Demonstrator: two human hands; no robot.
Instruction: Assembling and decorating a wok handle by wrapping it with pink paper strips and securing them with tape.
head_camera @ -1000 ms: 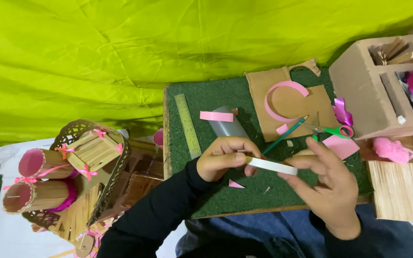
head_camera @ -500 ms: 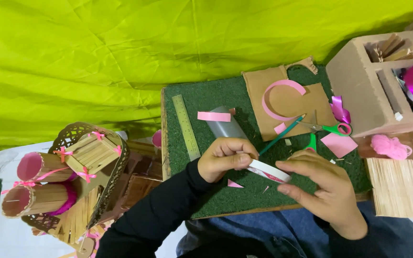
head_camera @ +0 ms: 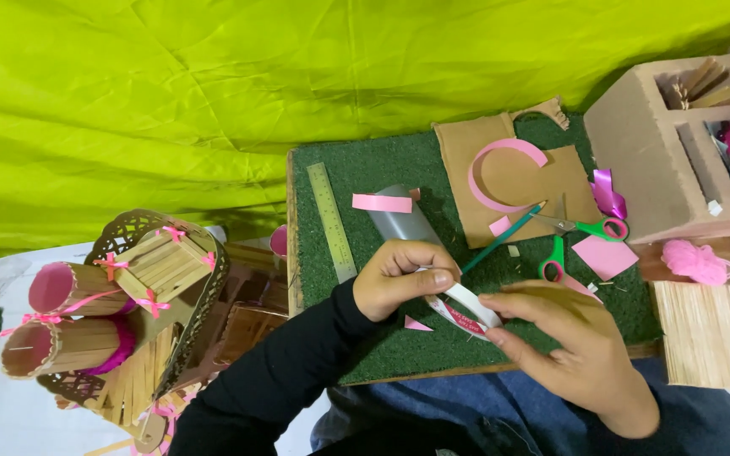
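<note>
Grip: left hand (head_camera: 399,277) and right hand (head_camera: 572,346) both pinch one white strip (head_camera: 466,302), one at each end | strip held just above green mat (head_camera: 399,346) on worktop | nearby: pink triangle scrap (head_camera: 416,323) under hands, ruler (head_camera: 331,221), grey sheet (head_camera: 403,219), scissors (head_camera: 580,232), teal pencil (head_camera: 504,236)

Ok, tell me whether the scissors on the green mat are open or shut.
Open. The scissors lie untouched on the green mat, blades spread toward the brown card, the two handle loops well apart, one green and one pink.
</note>
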